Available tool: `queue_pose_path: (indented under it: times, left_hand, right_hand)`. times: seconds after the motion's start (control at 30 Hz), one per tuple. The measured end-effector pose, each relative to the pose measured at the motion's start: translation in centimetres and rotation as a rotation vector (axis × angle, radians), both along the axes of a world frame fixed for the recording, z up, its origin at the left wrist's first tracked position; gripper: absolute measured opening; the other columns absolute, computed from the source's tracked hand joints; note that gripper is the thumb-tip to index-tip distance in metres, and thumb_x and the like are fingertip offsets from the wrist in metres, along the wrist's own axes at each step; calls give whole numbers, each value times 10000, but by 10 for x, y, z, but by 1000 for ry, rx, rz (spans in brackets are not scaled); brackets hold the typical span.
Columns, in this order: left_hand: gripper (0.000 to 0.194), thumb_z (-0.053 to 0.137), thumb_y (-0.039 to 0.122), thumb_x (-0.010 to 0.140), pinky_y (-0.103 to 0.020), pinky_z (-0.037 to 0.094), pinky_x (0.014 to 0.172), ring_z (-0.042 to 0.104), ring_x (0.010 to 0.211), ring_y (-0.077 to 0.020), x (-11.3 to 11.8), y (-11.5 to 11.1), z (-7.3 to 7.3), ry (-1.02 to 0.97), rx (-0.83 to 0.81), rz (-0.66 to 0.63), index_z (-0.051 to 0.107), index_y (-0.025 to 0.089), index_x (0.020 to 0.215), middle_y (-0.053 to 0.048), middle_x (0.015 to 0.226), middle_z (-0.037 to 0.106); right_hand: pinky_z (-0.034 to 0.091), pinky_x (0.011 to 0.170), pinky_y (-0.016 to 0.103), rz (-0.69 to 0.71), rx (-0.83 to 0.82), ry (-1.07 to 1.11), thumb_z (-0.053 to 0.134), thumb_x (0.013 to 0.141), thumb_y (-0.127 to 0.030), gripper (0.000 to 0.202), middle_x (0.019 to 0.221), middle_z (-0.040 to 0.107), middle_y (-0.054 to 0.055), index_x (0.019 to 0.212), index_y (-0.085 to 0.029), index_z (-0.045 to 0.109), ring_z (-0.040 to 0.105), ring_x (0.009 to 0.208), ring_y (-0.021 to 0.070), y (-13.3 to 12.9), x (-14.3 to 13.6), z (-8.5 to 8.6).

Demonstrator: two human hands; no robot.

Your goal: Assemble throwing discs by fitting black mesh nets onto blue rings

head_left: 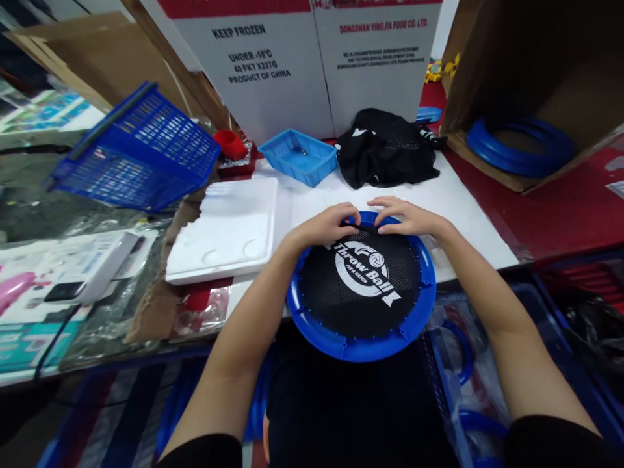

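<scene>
A round throw-and-catch disc has a blue plastic rim and a black mesh centre printed "Throw Ball". It rests tilted over the table's near edge, its lower part above the person's lap. My left hand is curled on the far rim, with thumb and fingers close together at the mesh edge. Just right of it, my right hand grips the same rim, its thumb lying over the mesh edge and its fingers bent. The undersides of the fingertips are hidden.
Behind the disc are a light-blue tray and black mesh fabric. A white foam slab and a tilted blue basket stand left. At right, blue rings lie in a carton; a crate with rings sits below.
</scene>
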State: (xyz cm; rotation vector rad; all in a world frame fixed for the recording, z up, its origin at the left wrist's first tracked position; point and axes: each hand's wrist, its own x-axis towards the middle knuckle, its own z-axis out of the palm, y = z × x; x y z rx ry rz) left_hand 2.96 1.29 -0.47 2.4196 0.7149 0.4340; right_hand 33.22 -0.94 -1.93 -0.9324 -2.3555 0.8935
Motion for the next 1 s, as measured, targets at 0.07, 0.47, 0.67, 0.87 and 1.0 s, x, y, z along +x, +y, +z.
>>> queue_pose_path:
  times: [0.07,0.47,0.67,0.87,1.0]
  left_hand:
    - [141,719,348,934,-390,551,946,673,982,-235,-1,1,0,-58,-47,9,717,213,975,-57,1028,723]
    - [189,830,356,839,-273,506,567,618,632,-143,-13,3,2,-154,-367,256,848,186,919,-51,872,816]
    - [200,813,348,834,-274,537,559,635,665,-153,-12,4,-1,-171,-458,276,851,172,921,-81,884,814]
    - [206,824,320,819,-249,490,526,603,631,-132,-7,3,-6,-203,-406,306,858,154,937,-80,863,807]
    - [230,817,300,841,-267,502,545,637,659,-149,-10,3,-5,-196,-410,295,853,154,1015,-91,904,816]
  right_hand:
    - [238,1415,595,35,-53,-27,848,926,-586,295,1711,596,44,1022,-309,880,430,1664,357,-3,-4,4]
    - [551,1134,508,-201,-185,160,796,894,-503,260,1271,847,89,878,-245,772,759,1203,317,-10,-7,14]
    - [573,1041,486,-180,-57,80,692,959,-441,208,1241,812,99,896,-248,740,737,1106,295,-4,-8,9]
    - [579,1058,475,-166,0,29,703,942,-410,167,1186,790,81,879,-264,752,708,1058,275,3,-11,1]
    - [576,1061,451,-163,-29,42,714,934,-440,206,1205,790,83,869,-255,775,710,1091,274,4,-7,0]
